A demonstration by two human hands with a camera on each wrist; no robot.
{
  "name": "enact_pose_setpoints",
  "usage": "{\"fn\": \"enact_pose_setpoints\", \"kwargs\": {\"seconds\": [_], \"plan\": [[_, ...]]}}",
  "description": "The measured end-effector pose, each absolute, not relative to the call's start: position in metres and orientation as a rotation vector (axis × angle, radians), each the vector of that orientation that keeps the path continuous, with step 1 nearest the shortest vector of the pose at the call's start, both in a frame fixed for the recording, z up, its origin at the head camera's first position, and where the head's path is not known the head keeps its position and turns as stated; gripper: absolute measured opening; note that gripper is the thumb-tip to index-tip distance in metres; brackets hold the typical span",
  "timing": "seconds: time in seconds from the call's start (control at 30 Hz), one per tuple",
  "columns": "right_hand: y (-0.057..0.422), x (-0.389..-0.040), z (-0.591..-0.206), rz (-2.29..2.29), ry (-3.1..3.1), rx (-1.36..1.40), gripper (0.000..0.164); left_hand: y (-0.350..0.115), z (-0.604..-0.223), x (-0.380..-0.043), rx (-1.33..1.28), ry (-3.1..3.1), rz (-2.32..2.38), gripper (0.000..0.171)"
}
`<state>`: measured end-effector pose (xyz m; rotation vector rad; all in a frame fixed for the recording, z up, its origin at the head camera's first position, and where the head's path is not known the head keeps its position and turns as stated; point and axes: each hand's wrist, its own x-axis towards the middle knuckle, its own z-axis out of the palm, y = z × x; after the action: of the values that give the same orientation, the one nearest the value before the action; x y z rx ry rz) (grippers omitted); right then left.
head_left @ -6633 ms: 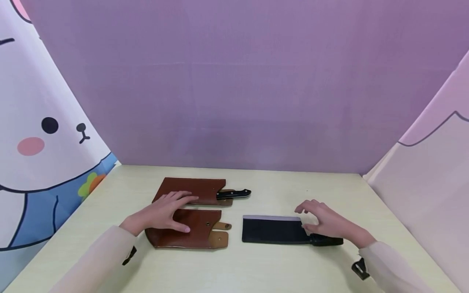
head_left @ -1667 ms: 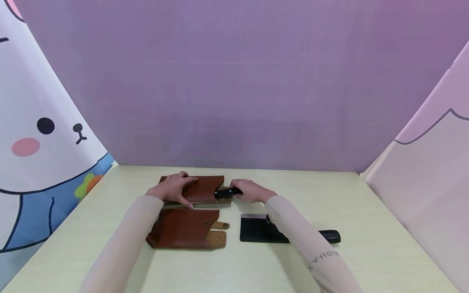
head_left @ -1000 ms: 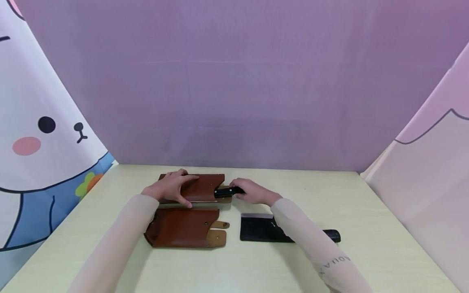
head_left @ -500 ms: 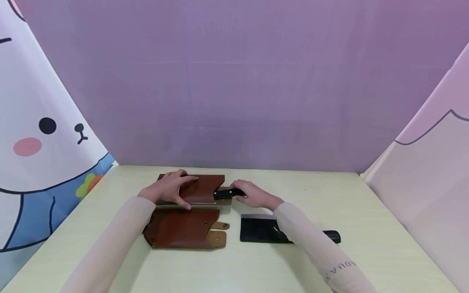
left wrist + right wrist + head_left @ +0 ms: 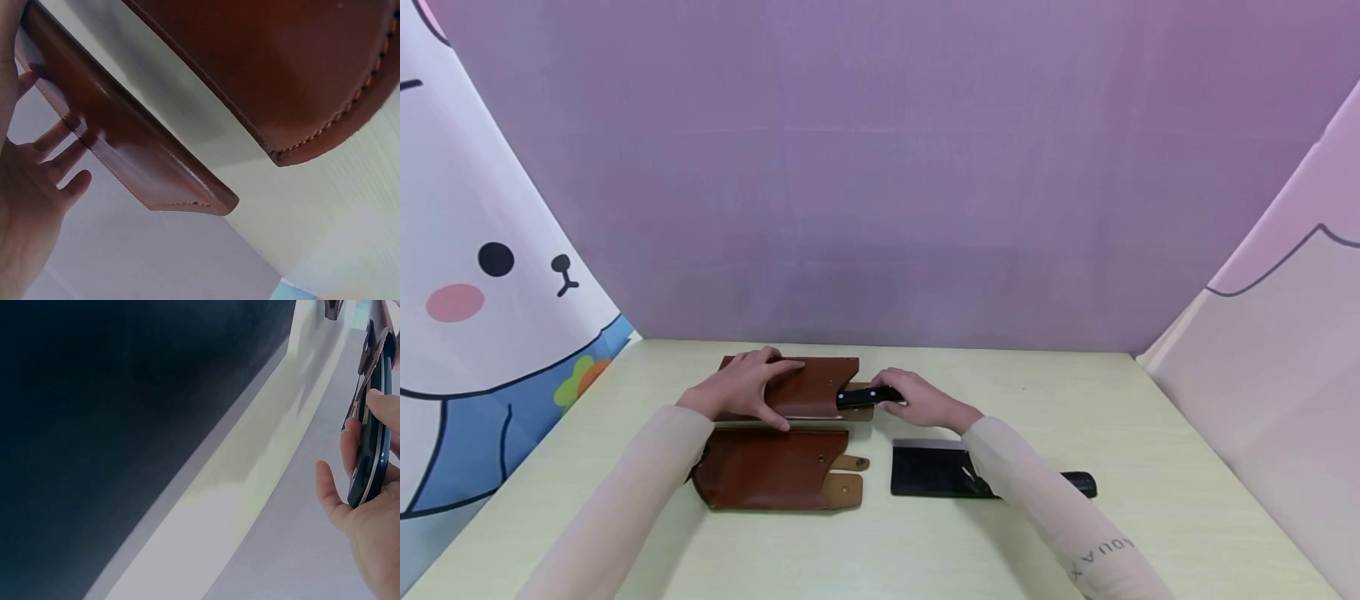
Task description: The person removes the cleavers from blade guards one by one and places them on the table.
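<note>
On the table's far side, a brown leather knife sheath (image 5: 816,387) lies with its mouth facing right. My left hand (image 5: 745,383) grips it across its width, thumb at the near edge and fingers over the far edge; the left wrist view shows those fingers (image 5: 59,150) against the stitched edge. A black riveted knife handle (image 5: 857,397) sticks out of the sheath mouth, its blade hidden inside. My right hand (image 5: 925,398) pinches the handle's end; in the right wrist view the thumb (image 5: 384,406) lies along it and the little finger is apart.
A second, wider leather sheath (image 5: 767,471) lies nearer, its tan strap and flap pointing right. Right of it is a black-bladed cleaver (image 5: 925,471) with a bright edge, partly under my right sleeve (image 5: 1037,492). A purple backdrop (image 5: 880,183) stands behind the table (image 5: 880,550).
Since the earliest frame, my left hand has gone from above the near sheath to the far one, and my right from the cleaver to the knife handle. Over the last second, both hands barely shift.
</note>
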<state>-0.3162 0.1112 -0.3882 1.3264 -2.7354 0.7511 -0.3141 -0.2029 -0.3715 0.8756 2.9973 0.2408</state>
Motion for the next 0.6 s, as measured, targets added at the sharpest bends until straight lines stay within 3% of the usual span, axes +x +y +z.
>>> {"fn": "enact_pose_setpoints", "kwargs": {"seconds": [0.6], "plan": [[0.1198, -0.3138, -0.3878, 0.727, -2.683, 1.340, 0.027, -0.2048, -0.3707, -0.3118, 0.862, 3.003, 0.259, 0.099]]}}
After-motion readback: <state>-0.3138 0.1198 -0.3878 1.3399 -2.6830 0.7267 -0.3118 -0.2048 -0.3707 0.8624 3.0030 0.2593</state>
